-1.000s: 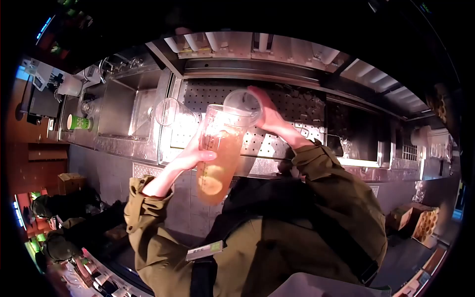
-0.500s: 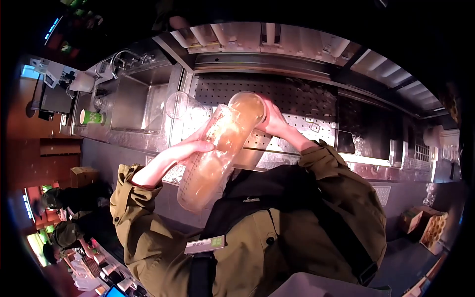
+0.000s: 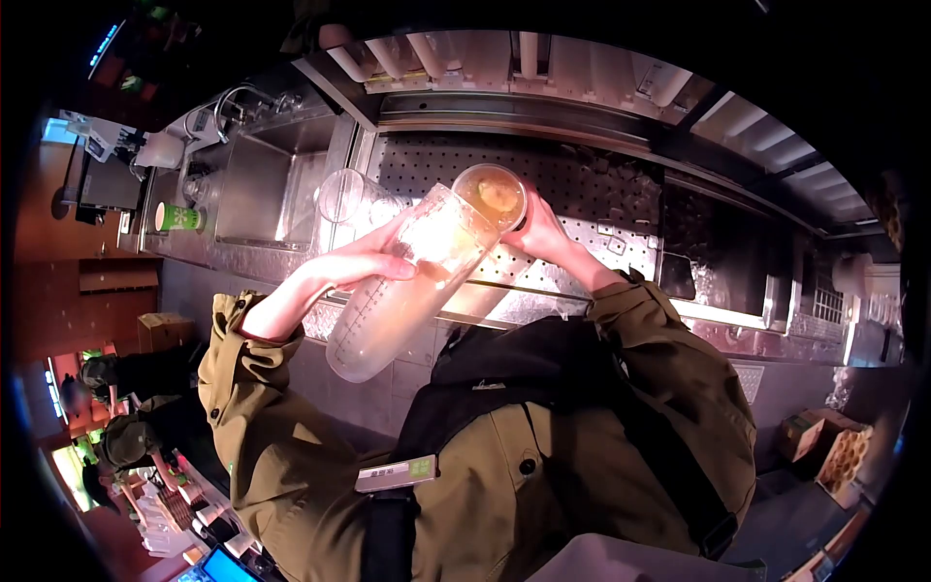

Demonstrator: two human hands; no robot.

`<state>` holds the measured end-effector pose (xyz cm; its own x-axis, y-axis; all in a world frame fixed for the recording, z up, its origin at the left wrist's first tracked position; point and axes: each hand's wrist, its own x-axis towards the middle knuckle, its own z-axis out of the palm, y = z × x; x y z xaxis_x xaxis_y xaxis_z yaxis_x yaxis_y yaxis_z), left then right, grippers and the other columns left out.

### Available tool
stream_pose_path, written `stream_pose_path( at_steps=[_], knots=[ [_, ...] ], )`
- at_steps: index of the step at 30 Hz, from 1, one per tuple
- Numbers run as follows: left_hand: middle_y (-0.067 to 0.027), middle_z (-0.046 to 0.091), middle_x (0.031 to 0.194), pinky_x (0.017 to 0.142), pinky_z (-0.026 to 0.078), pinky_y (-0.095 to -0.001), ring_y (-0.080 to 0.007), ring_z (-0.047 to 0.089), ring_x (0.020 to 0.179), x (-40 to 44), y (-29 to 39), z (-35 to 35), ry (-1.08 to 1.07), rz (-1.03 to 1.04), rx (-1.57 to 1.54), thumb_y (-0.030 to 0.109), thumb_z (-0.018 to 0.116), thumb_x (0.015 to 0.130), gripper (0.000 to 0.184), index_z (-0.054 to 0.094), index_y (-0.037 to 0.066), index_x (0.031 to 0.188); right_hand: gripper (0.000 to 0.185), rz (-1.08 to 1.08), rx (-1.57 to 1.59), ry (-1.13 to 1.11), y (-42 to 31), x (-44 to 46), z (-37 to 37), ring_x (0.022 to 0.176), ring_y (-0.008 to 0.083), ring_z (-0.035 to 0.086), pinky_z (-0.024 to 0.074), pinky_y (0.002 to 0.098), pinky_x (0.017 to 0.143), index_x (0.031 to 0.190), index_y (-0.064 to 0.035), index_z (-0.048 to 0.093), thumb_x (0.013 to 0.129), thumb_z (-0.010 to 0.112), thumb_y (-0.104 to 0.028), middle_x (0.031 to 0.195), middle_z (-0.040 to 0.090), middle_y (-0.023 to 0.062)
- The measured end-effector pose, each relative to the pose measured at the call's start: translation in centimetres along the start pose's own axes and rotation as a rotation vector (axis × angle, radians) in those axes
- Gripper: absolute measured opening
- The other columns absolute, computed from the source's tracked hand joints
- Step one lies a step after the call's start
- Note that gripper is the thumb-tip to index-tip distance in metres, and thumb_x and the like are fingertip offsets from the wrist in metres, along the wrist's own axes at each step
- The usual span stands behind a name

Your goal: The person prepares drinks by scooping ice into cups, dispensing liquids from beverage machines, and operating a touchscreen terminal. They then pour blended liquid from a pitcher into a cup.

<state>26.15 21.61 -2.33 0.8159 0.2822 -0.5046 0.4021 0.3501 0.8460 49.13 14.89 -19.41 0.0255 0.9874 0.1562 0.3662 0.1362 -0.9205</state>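
Note:
My left hand (image 3: 361, 264) is wrapped round a tall clear measuring shaker (image 3: 373, 325) with printed scale marks. The shaker is tilted, its mouth against the rim of a clear cup (image 3: 482, 177). Pale, icy-looking contents show near the shaker's mouth, while its lower part looks mostly drained. My right hand (image 3: 543, 233) grips the cup from the right side, some fingers hidden behind it. Amber liquid with a pale yellowish piece (image 3: 498, 197) on top fills much of the cup. Just left of the shaker, another clear cup (image 3: 341, 197) stands on the counter.
Beneath the cups lies a perforated metal drain plate (image 3: 592, 209). A steel sink (image 3: 257, 194) with a faucet is on the left, beside a green paper cup (image 3: 179, 216). Cardboard boxes (image 3: 824, 441) stand low at the right. Co-workers (image 3: 131, 436) are at lower left.
The shaker's base has swung up and left, and its amber contents have gone down. The cup now shows more liquid, with the pale piece at the top.

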Motion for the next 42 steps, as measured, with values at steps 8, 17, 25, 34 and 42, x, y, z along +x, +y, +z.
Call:
stream_pose_path(
  at_steps=[8, 17, 25, 34, 42],
  knots=[
    [-0.0133, 0.029, 0.134, 0.104, 0.019, -0.034, -0.0211, 0.027, 0.124, -0.4, 0.6, 0.0, 0.03, -0.051, 0.016, 0.024, 0.071, 0.065, 0.097, 0.01, 0.002, 0.137, 0.075, 0.097, 0.03, -0.102, -3.6, 0.4, -1.5, 0.107, 0.0349, 0.048, 0.0408, 0.0389, 0.088, 0.123, -0.003, 0.035, 0.06, 0.072, -0.02, 0.115, 0.048, 0.0204],
    [-0.0125, 0.037, 0.125, 0.096, 0.032, -0.0331, -0.0204, 0.038, 0.114, -1.2, -1.1, -0.5, 0.032, -0.007, -0.021, 0.016, 0.071, 0.063, 0.095, 0.011, 0.004, 0.137, 0.072, 0.042, 0.108, -0.053, -3.9, 0.5, -1.0, 0.104, 0.0308, 0.05, 0.0404, 0.0372, 0.088, 0.119, -0.0015, 0.038, 0.058, 0.074, -0.017, 0.111, 0.05, 0.0183],
    [-0.014, 0.047, 0.112, 0.086, 0.04, -0.0367, -0.0251, 0.05, 0.101, -2.7, -3.0, -0.3, 0.069, 0.106, -0.119, 0.014, 0.071, 0.059, 0.11, -0.005, 0.016, 0.139, 0.082, 0.025, 0.099, -0.066, -1.9, 0.1, -0.1, 0.107, 0.0252, 0.049, 0.0383, 0.0348, 0.091, 0.121, 0.0002, 0.035, 0.055, 0.078, -0.019, 0.114, 0.049, 0.0155],
    [-0.0149, 0.035, 0.128, 0.097, 0.031, -0.0416, -0.0277, 0.04, 0.115, -5.0, -8.4, 4.2, 0.75, 0.684, -0.061, 0.029, 0.084, 0.05, 0.125, -0.004, 0.016, 0.138, 0.081, -0.119, 0.208, -0.226, -1.6, 1.2, -1.0, 0.105, 0.0238, 0.051, 0.0398, 0.0343, 0.091, 0.122, -0.0003, 0.034, 0.055, 0.077, -0.018, 0.112, 0.05, 0.0148],
    [-0.0135, 0.045, 0.118, 0.089, 0.041, -0.0365, -0.0189, 0.043, 0.112, -8.8, -14.6, 11.8, 1.529, 0.707, 0.675, 0.021, 0.083, 0.054, 0.095, 0.026, 0.002, 0.127, 0.075, -0.169, 0.162, -0.48, -10.3, 1.4, 0.1, 0.103, 0.0167, 0.051, 0.0405, 0.0301, 0.088, 0.121, -0.0002, 0.036, 0.059, 0.076, -0.01, 0.112, 0.052, 0.0108]
  ],
)
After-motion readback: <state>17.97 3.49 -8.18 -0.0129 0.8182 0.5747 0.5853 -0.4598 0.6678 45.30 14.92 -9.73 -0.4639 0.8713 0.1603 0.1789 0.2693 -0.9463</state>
